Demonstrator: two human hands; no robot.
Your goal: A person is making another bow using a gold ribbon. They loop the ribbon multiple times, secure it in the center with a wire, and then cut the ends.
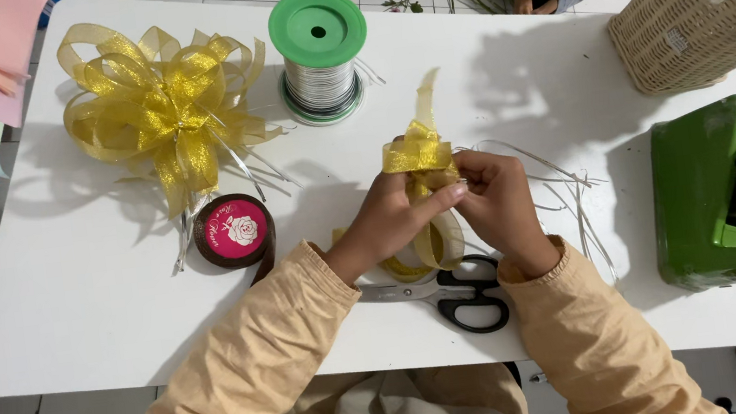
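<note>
Pinching a gold ribbon point(418, 152) between them, both hands worked above the middle of the white bench point(72, 309), nearer its front edge. The left hand point(395, 218) gripped the ribbon from below with its thumb laid across the gathered folds, and the right hand point(496, 200) held the same bunch with its fingertips. The ribbon was sheer, shiny yellow-gold, folded into small loops, one tail sticking upward and a longer length curling down toward black-handled scissors point(454, 295) at the front edge. A finished gold bow point(159, 106) lay near the far left corner, a green-topped spool point(320, 54) beside it, and a green tape dispenser point(722, 192) sat by the right edge.
</note>
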